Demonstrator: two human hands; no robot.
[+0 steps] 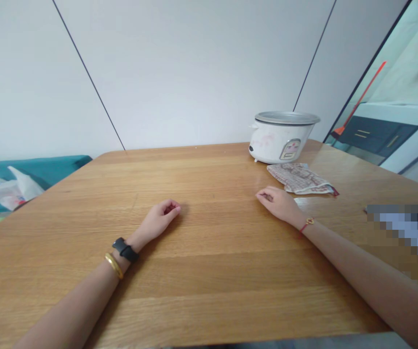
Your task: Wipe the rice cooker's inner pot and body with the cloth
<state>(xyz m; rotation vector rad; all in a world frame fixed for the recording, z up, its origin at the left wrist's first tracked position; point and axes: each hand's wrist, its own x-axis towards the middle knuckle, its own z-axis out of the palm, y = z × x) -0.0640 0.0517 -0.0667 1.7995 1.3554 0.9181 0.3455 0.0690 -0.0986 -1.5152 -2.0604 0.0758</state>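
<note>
Left hand: left hand [158, 219] on near-left half of wooden table [209, 276], fingers curled in loosely, can't tell if thumb and fingertips meet
Left wrist: black watch [125, 249], gold bangle [113, 265] just behind it
Right hand: right hand [283, 203] right of middle, also loosely curled, thumb-to-finger contact can't tell
Right wrist: thin red bracelet [305, 225] with gold-coloured piece
Cloth: folded patterned cloth [299, 178], brownish with pale edging, flat on table, right side, just beyond right hand, touching or not unclear
Rice cooker: white rice cooker [272, 145], grey rim, upright, far right of table, just behind cloth, panel on front
Right edge: pixelated patch [409, 230], contents can't tell
Far left: white plastic bag [10, 191] on teal seat [58, 168], past table edge
Far right: red broom [363, 99] leaning by dark cabinet [374, 135]
</note>
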